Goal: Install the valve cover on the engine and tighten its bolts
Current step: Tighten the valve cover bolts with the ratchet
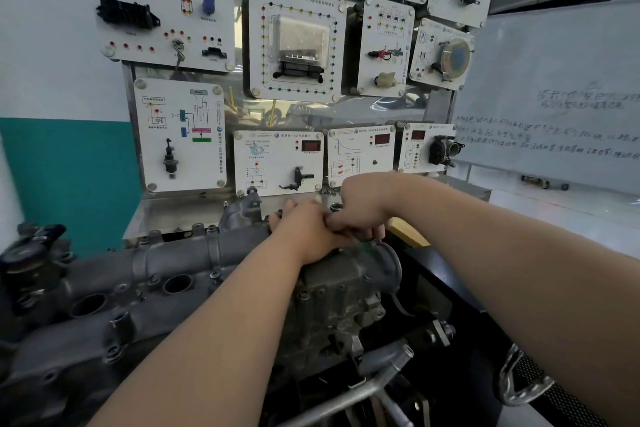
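Observation:
A grey metal valve cover [114, 291] with round plug holes lies on top of the engine [339, 298], running from the left edge to the middle. Small bolts [119, 317] stand along its near edge. My left hand [304, 229] rests on the far right end of the cover, fingers curled. My right hand [360, 208] sits right beside it, touching it, fingers curled downward over something small that I cannot make out. What either hand holds is hidden.
A training board [294, 42] with white sensor panels stands upright just behind the engine. A whiteboard [554, 97] with writing leans at the right. A wooden block [405, 234] lies beyond my right wrist. Metal brackets and tubes [381, 378] stick out below the engine.

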`<state>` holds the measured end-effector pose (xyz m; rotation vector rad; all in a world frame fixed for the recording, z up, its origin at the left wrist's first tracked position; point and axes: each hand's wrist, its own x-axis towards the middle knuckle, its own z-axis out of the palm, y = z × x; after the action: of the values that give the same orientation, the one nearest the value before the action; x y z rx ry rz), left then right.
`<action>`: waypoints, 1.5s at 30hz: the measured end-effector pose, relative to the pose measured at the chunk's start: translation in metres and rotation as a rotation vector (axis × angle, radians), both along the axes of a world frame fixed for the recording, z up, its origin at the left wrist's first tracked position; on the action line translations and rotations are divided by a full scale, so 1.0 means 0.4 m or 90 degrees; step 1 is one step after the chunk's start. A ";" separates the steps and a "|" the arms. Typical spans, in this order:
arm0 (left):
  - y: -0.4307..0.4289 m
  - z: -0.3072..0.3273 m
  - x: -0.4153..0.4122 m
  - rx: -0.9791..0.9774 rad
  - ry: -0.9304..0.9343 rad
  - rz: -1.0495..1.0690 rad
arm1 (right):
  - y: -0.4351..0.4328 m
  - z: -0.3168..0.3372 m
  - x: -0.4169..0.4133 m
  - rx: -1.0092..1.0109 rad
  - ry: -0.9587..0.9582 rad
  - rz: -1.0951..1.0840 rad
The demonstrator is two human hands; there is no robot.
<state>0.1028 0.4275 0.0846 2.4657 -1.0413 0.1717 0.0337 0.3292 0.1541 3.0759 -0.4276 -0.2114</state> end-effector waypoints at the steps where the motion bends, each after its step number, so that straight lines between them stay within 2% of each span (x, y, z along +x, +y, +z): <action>1: -0.002 0.004 0.000 0.012 -0.005 0.008 | 0.008 -0.007 0.004 0.017 -0.003 -0.017; 4: -0.002 0.003 0.001 -0.012 0.017 0.001 | 0.022 -0.007 0.008 0.014 0.008 -0.009; 9: 0.009 -0.006 0.000 -0.038 0.062 -0.021 | -0.003 0.022 0.009 -0.090 -0.035 0.067; 15: 0.002 0.003 -0.004 0.013 0.002 0.005 | 0.006 -0.017 0.019 0.017 -0.044 0.028; 17: 0.000 0.006 -0.001 0.017 0.005 0.005 | 0.006 -0.017 0.021 0.009 -0.051 0.046; 21: 0.005 -0.002 0.005 -0.002 0.039 -0.005 | -0.016 0.007 0.015 -0.091 -0.069 0.095; 25: 0.006 -0.003 0.000 0.011 0.030 0.004 | -0.016 -0.008 0.015 -0.065 -0.074 0.091; 29: 0.001 0.003 -0.003 -0.003 0.010 0.006 | -0.003 -0.035 0.011 0.030 -0.087 0.050; 35: 0.010 0.000 -0.004 0.007 0.049 -0.029 | -0.020 0.008 0.011 -0.068 -0.068 0.095; 41: 0.003 0.002 -0.002 -0.001 0.029 -0.006 | 0.018 -0.017 0.013 0.019 -0.066 0.055; 45: 0.009 0.001 -0.001 -0.025 0.054 -0.020 | 0.008 0.004 0.003 -0.044 -0.055 0.071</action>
<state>0.1026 0.4309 0.0849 2.3982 -1.0312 0.0765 0.0350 0.3322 0.1556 3.0373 -0.2597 -0.0603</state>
